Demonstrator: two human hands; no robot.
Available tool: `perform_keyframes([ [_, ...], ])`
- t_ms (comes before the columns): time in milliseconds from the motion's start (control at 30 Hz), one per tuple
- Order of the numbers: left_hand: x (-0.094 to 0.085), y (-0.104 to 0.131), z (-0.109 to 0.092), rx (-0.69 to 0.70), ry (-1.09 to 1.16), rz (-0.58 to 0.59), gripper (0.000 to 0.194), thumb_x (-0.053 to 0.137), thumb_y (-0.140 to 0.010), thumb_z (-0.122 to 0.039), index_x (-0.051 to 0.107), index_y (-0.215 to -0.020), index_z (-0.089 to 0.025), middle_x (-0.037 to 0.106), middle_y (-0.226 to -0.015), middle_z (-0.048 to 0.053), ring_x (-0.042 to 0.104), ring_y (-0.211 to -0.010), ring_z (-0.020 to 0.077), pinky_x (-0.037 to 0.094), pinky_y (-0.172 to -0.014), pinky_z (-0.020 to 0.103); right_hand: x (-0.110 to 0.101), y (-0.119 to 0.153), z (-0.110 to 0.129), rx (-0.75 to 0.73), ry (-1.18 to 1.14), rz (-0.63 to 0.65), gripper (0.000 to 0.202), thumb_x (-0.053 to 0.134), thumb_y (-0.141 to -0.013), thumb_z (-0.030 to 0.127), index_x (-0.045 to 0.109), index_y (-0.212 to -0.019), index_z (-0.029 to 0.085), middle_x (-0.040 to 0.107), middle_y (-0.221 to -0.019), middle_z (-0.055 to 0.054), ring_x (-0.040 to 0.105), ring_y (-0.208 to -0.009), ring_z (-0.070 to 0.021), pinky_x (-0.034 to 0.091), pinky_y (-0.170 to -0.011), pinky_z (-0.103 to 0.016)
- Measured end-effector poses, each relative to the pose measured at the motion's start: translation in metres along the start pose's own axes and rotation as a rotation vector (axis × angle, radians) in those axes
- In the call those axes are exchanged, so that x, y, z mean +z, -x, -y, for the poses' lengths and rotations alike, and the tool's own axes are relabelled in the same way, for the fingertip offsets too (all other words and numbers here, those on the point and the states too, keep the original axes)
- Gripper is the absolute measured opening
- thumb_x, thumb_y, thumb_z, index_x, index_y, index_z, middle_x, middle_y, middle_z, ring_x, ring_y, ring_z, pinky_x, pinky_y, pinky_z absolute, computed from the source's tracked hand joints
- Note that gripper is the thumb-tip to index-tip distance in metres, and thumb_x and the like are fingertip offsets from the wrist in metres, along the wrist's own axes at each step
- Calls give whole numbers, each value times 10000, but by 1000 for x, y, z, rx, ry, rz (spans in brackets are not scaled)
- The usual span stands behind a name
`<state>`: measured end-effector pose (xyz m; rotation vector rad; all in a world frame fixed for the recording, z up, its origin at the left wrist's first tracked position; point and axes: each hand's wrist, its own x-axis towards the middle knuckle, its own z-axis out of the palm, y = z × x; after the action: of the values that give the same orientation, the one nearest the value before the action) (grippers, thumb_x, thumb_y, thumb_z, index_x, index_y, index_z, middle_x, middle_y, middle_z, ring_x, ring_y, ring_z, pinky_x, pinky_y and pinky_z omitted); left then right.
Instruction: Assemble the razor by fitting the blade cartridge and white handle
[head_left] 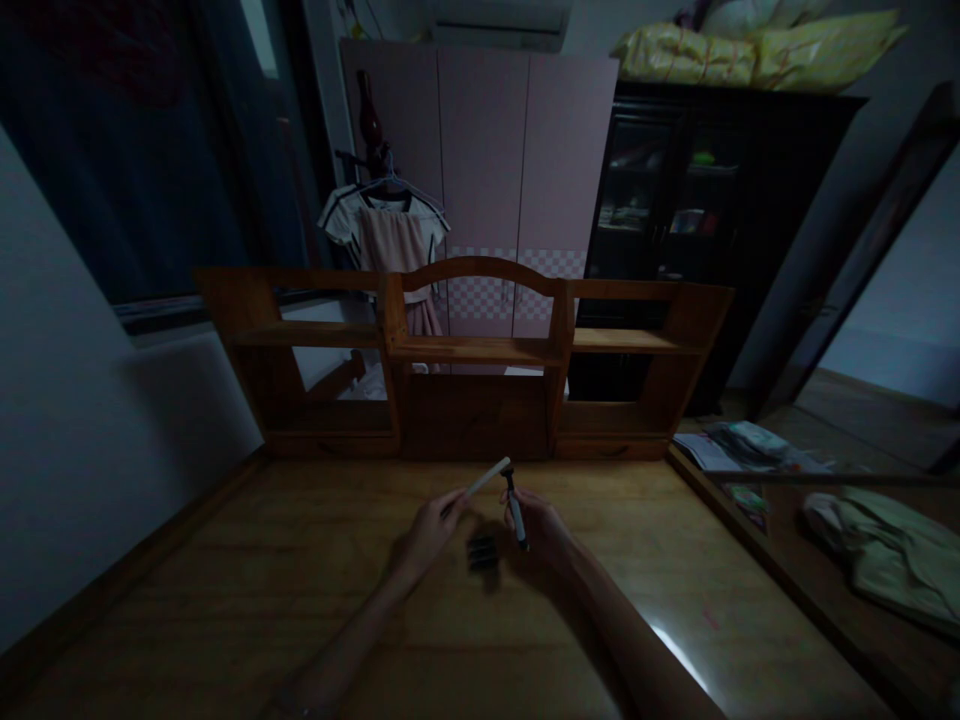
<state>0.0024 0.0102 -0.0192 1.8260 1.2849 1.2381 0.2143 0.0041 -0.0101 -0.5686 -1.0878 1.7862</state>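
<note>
Near the middle of the wooden desk (337, 590), my left hand (437, 528) is closed on a thin, pale stick (487, 478) that slants up to the right. My right hand (541, 525) grips a slim grey-and-black tool (516, 512) with a dark head at its top, close beside the upper end of the stick. Whether stick and head touch is hard to tell. Between and slightly below the hands, several small dark pieces (482, 553) lie in a stack or row on the desk; their details are too dim to make out.
A wooden shelf unit (480, 350) stands along the desk's back edge. Papers (750, 447) and a pale green cloth (885, 550) lie to the right, beyond the desk's raised edge (757, 550). A wall (112, 450) borders the left side.
</note>
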Motion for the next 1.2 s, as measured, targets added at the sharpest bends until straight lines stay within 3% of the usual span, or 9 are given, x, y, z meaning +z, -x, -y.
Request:
perform_keyframes([
  [167,-3,-2,4,-22,27,-75,382,480,-848,-423,653,-1062,-158,690,-1057,70,633,-987,216,487,-890,339,-5,-3,-4,-5,3,-11,298,536,-825,441,571,-895,153,569,-575,1,460,-418,-85,318,-374,-185],
  [600,-2,2,-4,3,-4,-69,369,482,-848,-414,660,-1053,-164,691,-1055,66,634,-979,214,490,-880,326,-3,-2,-2,12,31,-36,336,562,-793,482,566,-887,160,557,-557,16,444,-403,-78,303,-366,-189],
  [767,1,3,-3,21,18,11,361,489,-844,-426,675,-1029,-178,698,-1034,62,637,-963,219,489,-875,332,-4,-4,-5,9,52,-47,329,551,-798,488,569,-880,170,557,-541,14,435,-393,-87,293,-362,-199],
  [933,0,1,1,-30,-30,-42,366,486,-840,-434,680,-1014,-177,706,-1008,61,647,-937,221,493,-863,335,-3,-2,-2,9,31,-34,298,546,-800,454,568,-867,164,552,-547,19,445,-402,-82,298,-367,-191],
  [1200,-2,0,3,-20,-30,-21,364,489,-838,-426,679,-1022,-176,706,-1007,64,645,-942,223,495,-860,339,-2,-1,0,17,36,-36,309,552,-797,455,565,-890,161,554,-551,22,441,-400,-80,294,-375,-196],
])
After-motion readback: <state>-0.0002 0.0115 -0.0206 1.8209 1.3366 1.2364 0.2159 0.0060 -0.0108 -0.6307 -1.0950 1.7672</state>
